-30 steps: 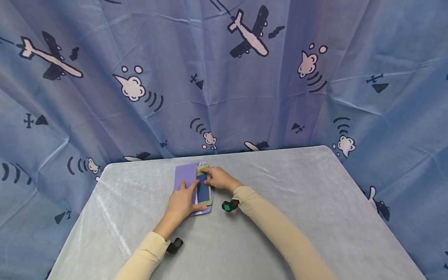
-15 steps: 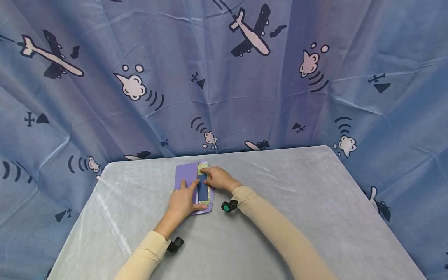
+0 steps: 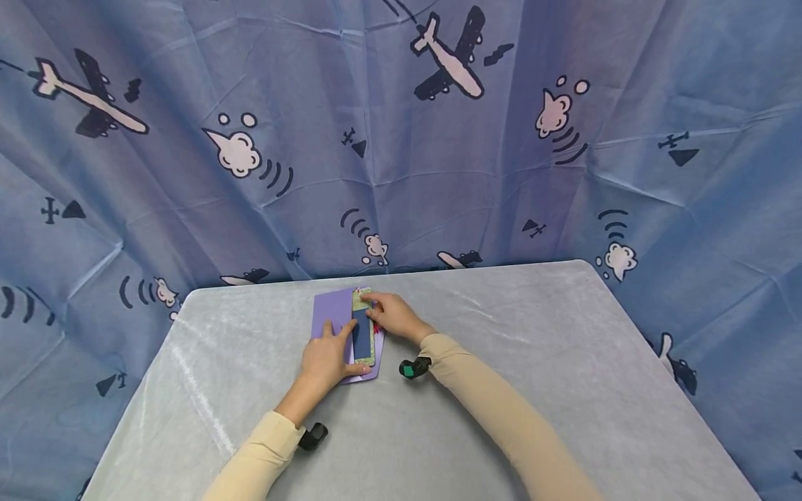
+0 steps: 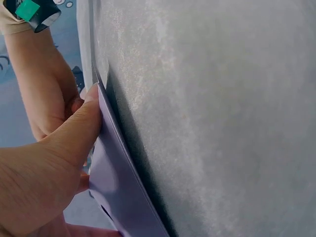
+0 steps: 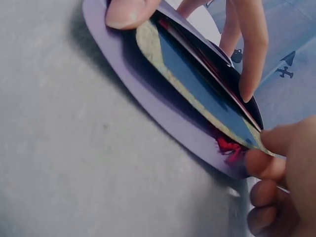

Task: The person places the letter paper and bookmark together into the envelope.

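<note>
A purple booklet lies on the table near its far edge, partly spread. Within it sits a bookmark-like card, blue with a yellow-green patterned border; in the right wrist view the blue card stands tilted between the purple covers. A red tassel hangs at its edge. My left hand presses the booklet with spread, fairly straight fingers, its thumb on the near edge. My right hand pinches the card's upper right edge between thumb and forefinger, the other fingers curled.
A grey-white cloth covers the table. Behind it hangs a blue curtain printed with planes and clouds. A black wrist device sits on the left wrist, another device on the right.
My right hand has shifted slightly up and right along the card. The card looks narrower and the red tassel now shows at its right side. My left hand has stayed in place.
</note>
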`<state>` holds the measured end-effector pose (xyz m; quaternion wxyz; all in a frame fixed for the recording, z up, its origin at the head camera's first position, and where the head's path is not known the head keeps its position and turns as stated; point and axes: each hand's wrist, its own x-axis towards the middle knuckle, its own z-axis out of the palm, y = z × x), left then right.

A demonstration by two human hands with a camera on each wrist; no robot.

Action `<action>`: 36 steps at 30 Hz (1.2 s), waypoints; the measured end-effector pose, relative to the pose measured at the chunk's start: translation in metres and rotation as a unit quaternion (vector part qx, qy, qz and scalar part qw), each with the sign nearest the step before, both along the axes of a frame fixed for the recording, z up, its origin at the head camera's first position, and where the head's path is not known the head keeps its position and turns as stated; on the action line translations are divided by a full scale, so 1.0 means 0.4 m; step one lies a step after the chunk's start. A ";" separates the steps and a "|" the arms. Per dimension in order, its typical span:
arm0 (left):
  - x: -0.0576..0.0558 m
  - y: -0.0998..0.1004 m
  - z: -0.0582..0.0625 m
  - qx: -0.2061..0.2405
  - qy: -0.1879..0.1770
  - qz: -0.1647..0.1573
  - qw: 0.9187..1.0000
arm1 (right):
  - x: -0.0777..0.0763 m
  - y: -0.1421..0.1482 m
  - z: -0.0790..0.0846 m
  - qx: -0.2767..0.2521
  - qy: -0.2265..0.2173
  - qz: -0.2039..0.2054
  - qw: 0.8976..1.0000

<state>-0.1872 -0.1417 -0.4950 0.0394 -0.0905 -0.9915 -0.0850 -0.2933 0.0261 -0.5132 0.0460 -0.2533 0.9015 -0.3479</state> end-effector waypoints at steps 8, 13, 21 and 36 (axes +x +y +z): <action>0.000 0.000 0.004 -0.001 -0.011 0.006 1.000 | -0.008 0.020 -0.008 0.017 0.051 -0.051 0.997; -0.001 0.000 0.007 0.000 -0.017 0.006 1.000 | -0.004 0.029 -0.011 0.040 0.049 -0.050 0.997; -0.002 0.000 0.006 0.003 -0.017 0.007 1.000 | 0.006 0.040 -0.011 0.069 0.038 -0.019 0.997; 0.000 -0.001 0.003 0.008 -0.005 0.002 1.000 | 0.014 0.051 -0.005 0.102 0.019 0.007 0.995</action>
